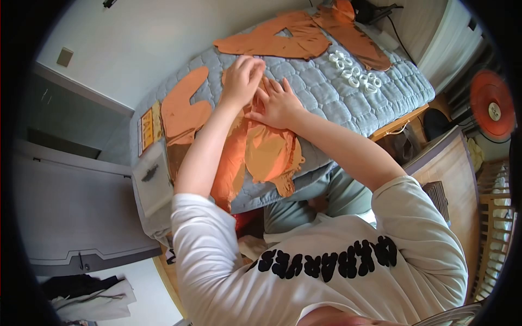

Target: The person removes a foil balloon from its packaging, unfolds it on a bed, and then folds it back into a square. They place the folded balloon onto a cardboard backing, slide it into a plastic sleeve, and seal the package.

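Home interior, spare room doing duty as sewing corner.
- 12 o'clock: plain painted wall, wall plate (64,56) at 10 o'clock.
- Centre: bench (397,124) with wooden edge, covered by grey quilted pad (326,92); orange fabric pieces (283,38) and white rings (353,73) laid out on it.
- 3 o'clock: red fan (492,106), wood floor (451,168), wooden slatted frame (492,217).
- 8–9 o'clock: grey cabinet doors (70,206).
- 7 o'clock: clothes heap (92,296) on floor.
- 1 o'clock: cables (399,32) trailing past bench end.
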Demonstrator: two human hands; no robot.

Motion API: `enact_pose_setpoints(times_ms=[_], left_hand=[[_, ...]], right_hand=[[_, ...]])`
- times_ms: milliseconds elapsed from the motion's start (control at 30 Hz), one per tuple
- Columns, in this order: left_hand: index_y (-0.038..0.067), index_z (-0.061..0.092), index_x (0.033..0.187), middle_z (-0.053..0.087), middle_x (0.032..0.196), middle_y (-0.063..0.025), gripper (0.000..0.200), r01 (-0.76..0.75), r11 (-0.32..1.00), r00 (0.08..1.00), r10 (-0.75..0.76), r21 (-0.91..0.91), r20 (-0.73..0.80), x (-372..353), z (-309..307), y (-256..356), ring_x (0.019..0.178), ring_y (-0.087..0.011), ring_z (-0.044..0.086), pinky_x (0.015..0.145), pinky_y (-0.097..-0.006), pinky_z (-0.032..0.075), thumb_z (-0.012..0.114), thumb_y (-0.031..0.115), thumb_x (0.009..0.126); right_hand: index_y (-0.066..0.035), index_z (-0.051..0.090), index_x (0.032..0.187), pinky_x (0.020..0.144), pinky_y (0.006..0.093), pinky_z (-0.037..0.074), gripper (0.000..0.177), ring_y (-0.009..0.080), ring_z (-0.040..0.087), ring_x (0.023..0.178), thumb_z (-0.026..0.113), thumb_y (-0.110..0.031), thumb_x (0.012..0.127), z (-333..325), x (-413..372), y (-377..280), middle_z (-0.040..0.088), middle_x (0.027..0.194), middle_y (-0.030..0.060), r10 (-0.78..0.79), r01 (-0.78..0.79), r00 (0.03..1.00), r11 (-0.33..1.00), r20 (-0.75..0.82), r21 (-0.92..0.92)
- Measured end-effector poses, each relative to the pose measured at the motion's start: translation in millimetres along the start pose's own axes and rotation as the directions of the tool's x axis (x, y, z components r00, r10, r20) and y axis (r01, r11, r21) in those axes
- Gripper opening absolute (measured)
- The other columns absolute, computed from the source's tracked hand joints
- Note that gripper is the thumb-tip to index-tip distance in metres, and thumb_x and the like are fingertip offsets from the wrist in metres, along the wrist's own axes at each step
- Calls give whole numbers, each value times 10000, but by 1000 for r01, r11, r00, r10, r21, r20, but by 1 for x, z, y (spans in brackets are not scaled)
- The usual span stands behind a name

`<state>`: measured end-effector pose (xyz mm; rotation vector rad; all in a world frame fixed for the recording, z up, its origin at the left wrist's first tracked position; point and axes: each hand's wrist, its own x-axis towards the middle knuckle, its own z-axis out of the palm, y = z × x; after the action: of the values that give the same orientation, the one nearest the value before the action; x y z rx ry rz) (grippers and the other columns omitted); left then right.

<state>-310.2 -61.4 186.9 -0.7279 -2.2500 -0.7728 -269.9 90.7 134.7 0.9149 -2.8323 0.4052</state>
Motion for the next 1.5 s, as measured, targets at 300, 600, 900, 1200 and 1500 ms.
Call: enact_pose_setpoints(times_ms=[300,600,900,1200,1500], left_hand=[[115,755,925,677,909,5,128,-281,960,848,255,-13,464,-92,-19,84,900,-202,637,819,-392,502,769,200,831],[112,767,1022,665,992,11,219,-256,966,844,234,-21,482,-99,-15,91,967,-196,621,889,-387,510,763,233,841],[151,757,1201,635,1230,-57,322,-126,979,802,194,-157,565,-109,-41,109,1208,-270,541,1074,-405,411,675,122,891],[222,638,1387,579,1399,-45,640,61,973,736,-195,222,648,-140,-115,104,1314,-284,500,1148,-460,333,679,70,766],[220,677,1312,640,1359,15,528,-169,940,773,-59,295,632,-149,-108,124,1243,-190,579,1081,-418,396,724,117,795]], right_hand=[[-133,126,1647,1242,575,117,808,364,195,1551,363,-594,1027,9,7,1,220,1665,230,-6,12,999,992,51,-126],[-150,149,1646,1240,578,111,971,350,173,1557,289,-808,946,5,7,-1,218,1668,211,16,-10,997,997,72,-79],[-160,183,1642,1240,572,114,981,326,191,1555,321,-818,928,2,4,-1,240,1666,195,26,-22,998,997,53,-69],[-138,225,1626,1234,566,154,955,346,249,1527,363,-787,940,4,2,0,285,1636,222,7,-7,1000,999,-6,-51],[-132,231,1622,1238,560,156,952,336,253,1524,355,-787,942,5,4,-1,284,1638,205,24,-24,1000,998,-4,-51]])
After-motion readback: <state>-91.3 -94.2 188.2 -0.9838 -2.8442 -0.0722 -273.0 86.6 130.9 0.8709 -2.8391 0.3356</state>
